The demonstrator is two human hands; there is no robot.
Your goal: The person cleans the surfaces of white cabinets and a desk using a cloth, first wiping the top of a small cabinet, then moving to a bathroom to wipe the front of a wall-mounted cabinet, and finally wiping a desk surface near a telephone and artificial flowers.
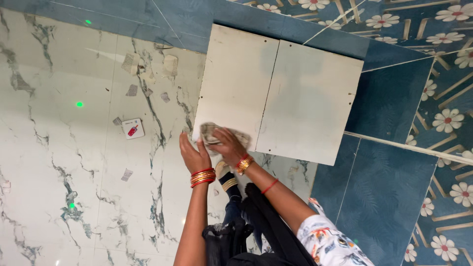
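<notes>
At the cabinet door's (281, 93) lower corner, my right hand (227, 146) presses a crumpled cloth (212, 132), fingers closed on it; my left hand (193, 155), open and empty, steadies the edge.

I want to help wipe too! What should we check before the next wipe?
1. Cloth under right hand: ok, pressed on the panel's corner.
2. Left hand steadying the panel edge: ok, flat against it.
3. Panel lying flat on the floor: ok.
4. Rest of panel free of things: ok, nothing on it.
5. Small card out of the way: ok, apart on the floor.
6. Panel clean yet: cannot tell.
</notes>
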